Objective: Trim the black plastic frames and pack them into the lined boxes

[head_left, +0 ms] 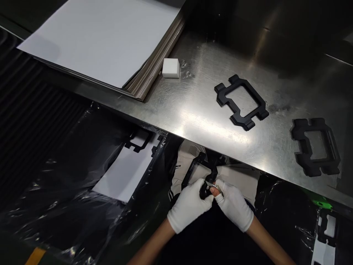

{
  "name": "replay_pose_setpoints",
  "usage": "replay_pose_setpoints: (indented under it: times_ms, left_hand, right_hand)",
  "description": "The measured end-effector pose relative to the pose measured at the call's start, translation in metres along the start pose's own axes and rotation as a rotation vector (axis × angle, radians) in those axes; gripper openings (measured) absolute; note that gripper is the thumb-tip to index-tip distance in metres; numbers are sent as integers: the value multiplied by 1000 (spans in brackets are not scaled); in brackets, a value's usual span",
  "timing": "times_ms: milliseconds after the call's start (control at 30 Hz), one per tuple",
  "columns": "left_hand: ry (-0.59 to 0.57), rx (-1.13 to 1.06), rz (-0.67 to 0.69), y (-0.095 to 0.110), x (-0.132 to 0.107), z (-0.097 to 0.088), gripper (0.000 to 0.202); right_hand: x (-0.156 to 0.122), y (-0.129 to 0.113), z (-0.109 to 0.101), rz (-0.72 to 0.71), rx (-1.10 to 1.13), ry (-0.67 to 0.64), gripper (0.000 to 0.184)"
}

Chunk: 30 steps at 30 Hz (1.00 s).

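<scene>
A black plastic frame (189, 167) is held at its lower corner by my left hand (190, 201), which wears a white glove. The frame is tilted over my lap, just below the table edge. My right hand (234, 204), in a white glove with the thumb tip bare, pinches a small metal blade (210, 183). The blade's tip is at the frame's near corner; whether it touches cannot be seen. Two similar parts, a black frame (237, 112) and a darker black frame (310, 143), lie flat on the metal table (204, 117).
A thick stack of white sheets (110, 40) sits at the table's upper left, with a small white block (171, 68) beside it. At lower left, a black plastic bag (68, 176) holds a white sheet (121, 171) and more black frames (140, 141). A green object (322, 203) hangs at the right edge.
</scene>
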<state>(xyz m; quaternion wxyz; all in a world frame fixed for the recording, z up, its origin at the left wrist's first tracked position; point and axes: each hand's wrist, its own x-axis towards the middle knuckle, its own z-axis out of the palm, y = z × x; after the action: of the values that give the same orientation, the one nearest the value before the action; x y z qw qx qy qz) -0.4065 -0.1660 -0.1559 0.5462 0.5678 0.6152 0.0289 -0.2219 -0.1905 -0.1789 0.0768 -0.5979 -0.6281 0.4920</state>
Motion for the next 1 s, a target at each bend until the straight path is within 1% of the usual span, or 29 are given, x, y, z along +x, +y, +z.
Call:
replay_pose_setpoints:
  times_ms: [433,700,1000]
  left_hand:
    - [3,3,-1,-2,1,1,10]
    - [-7,-9,1,-5,2,2,9]
    - [-14,4,-10,-5,2,2,9]
  right_hand:
    - [1,0,0,-12,-25,-4,39]
    - [3,-3,-2,12,-30,-32,35]
    - [3,-5,-4,16,-33,-28,29]
